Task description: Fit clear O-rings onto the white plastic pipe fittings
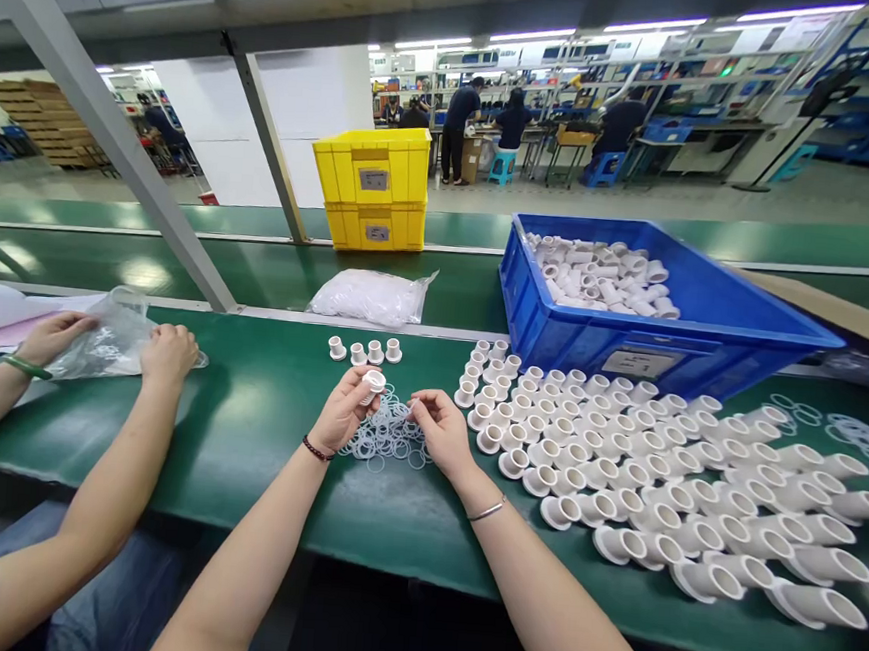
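My left hand (342, 411) is closed around a short white plastic pipe fitting (374, 382), held tilted above the bench. My right hand (442, 432) is closed in a pinch just to the right; what sits between thumb and finger is too small to make out. Below and between both hands lies a loose pile of thin, pale rubber rings (387, 436). Several flanged white fittings (374, 352) stand upright in a short row behind the left hand. To the right, many more white fittings (604, 469) stand in close rows.
A blue crate (704, 342) of white fittings stands at back right, near more rings (866, 435). Behind my hands are a filled plastic bag (372, 297) and stacked yellow crates (376, 186). At left, a co-worker's hands (169, 353) hold a clear bag (109, 345).
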`<state>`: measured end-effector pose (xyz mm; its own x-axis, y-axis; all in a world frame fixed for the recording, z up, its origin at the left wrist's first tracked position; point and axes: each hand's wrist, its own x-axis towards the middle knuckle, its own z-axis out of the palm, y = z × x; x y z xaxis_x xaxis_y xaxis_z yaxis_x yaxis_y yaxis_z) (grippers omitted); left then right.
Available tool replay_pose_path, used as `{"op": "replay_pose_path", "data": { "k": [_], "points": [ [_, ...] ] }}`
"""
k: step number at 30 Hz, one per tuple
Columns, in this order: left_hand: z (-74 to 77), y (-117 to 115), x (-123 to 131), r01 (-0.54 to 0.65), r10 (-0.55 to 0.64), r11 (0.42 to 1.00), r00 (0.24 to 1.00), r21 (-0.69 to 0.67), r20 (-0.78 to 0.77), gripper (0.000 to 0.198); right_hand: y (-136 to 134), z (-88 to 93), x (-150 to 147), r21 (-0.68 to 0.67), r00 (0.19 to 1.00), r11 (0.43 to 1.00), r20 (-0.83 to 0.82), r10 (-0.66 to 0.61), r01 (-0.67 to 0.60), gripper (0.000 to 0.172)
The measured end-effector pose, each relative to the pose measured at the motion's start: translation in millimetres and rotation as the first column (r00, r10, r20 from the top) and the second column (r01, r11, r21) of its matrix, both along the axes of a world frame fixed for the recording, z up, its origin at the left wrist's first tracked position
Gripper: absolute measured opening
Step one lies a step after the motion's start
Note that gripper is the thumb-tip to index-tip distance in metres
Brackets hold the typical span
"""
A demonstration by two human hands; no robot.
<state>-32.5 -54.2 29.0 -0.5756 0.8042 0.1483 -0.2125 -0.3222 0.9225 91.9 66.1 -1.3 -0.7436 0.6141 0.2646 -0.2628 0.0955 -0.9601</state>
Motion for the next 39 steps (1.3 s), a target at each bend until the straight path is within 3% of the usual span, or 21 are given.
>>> {"op": "replay_pose_path", "data": {
  "k": [4,9,15,23,29,39],
  "points": [
    [-6.5,2.1,6.2,0.016,-0.048,0.991,0.967,-0.131,-0.248,0.033,-3.8,2.6,0.9,-0.018,0.998,0.998,0.004,0.056,-0.056,0.022],
    [-11.6,1.8,8.8,0.011,-0.115,0.975,0.878,-0.222,-0.465,0.033,-4.3,4.0,2.3,0.066,1.000,0.998,0.024,0.009,-0.011,0.021],
    [-10.7,1.5,9.6,-0.104,-0.122,0.950,0.745,-0.295,-0.656,0.035,-4.1,6.7,3.0,0.109,0.999,0.994,0.046,-0.009,0.004,0.020],
    [-7.4,4.0,13.4,-0.172,-0.136,0.938,0.615,-0.301,-0.777,0.026,-2.8,3.3,2.7,0.144,0.997,0.989,0.063,-0.048,0.039,0.019],
    [-9.0,2.9,22.7,-0.241,-0.110,0.940,0.459,-0.243,-0.882,0.026,-3.7,3.7,3.7,0.212,0.996,0.975,0.048,-0.076,0.064,0.016],
    [-9.2,4.5,30.2,-0.242,-0.063,0.955,0.402,-0.172,-0.914,0.022,-4.6,1.5,2.4,0.131,0.999,0.991,-0.017,-0.034,0.036,0.020]
  ]
}}
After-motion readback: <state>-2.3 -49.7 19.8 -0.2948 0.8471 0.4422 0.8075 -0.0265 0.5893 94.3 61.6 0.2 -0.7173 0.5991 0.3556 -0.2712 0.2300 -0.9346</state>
